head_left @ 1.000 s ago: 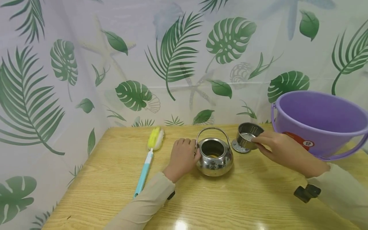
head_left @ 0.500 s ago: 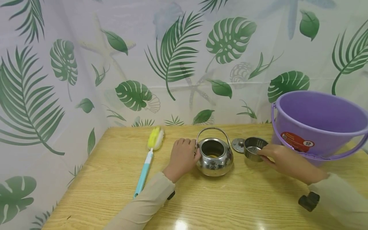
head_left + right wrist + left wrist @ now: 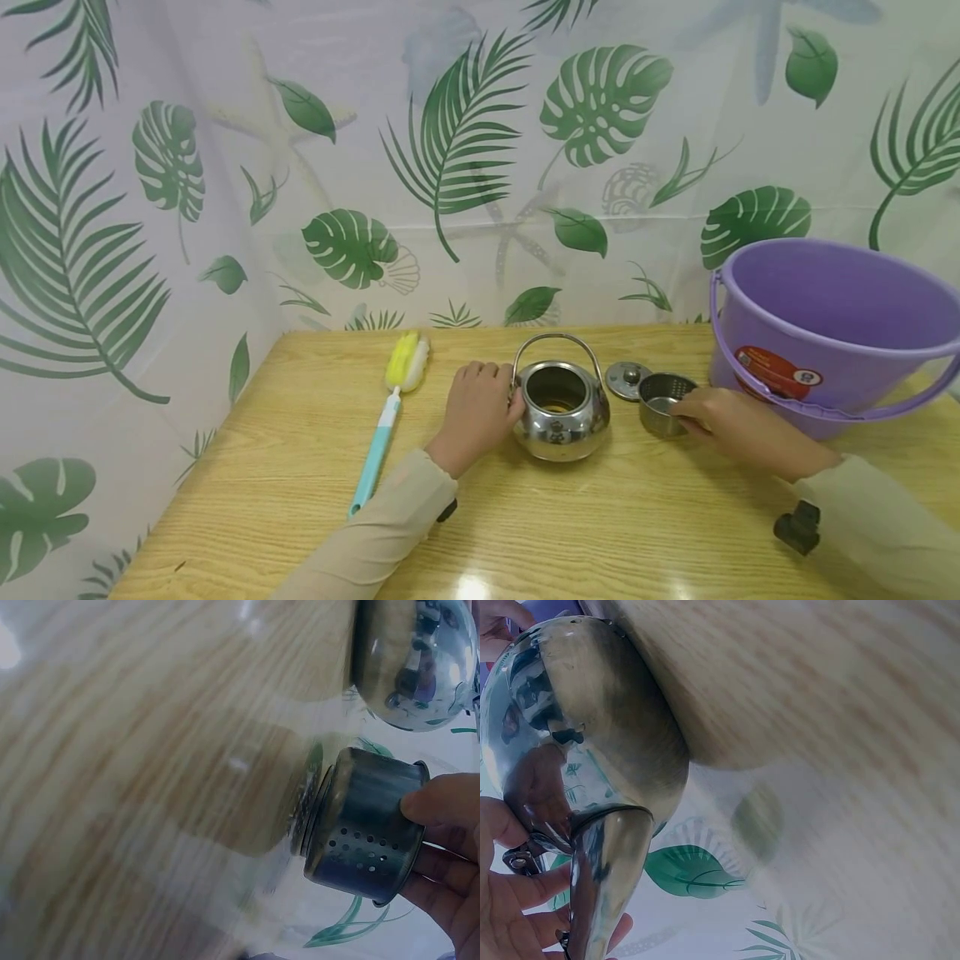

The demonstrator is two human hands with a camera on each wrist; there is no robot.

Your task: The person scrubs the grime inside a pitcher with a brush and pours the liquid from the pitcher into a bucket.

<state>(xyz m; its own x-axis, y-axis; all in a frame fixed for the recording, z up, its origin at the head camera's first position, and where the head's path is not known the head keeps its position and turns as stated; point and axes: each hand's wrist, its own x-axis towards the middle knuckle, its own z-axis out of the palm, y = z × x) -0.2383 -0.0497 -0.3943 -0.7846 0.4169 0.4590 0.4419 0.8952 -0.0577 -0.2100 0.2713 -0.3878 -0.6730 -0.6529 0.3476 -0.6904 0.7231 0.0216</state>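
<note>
A shiny steel teapot [image 3: 564,435] with a raised hoop handle stands uncovered on the table, its inside showing from above. On its left side my left hand [image 3: 478,412] holds it, thumb at the body and fingers round the spout [image 3: 609,877]. To the right, my right hand [image 3: 738,427] pinches the rim of a perforated steel tea strainer [image 3: 660,419] between thumb and fingers. The strainer is upright, close over the table, its small holes plain in the right wrist view. Just behind it lies the round teapot lid [image 3: 621,382], knob up.
A purple bucket [image 3: 757,317] with its handle hanging down stands at the right, close behind my right hand. At the left lies a brush [image 3: 382,437] with a yellow and white sponge head. A leaf-patterned curtain [image 3: 465,275] backs the wooden table [image 3: 525,533].
My right hand has brought the strainer from over the lid, where it was tilted, rightward and nearer to me, leaving the lid in sight. My left hand keeps its place on the teapot.
</note>
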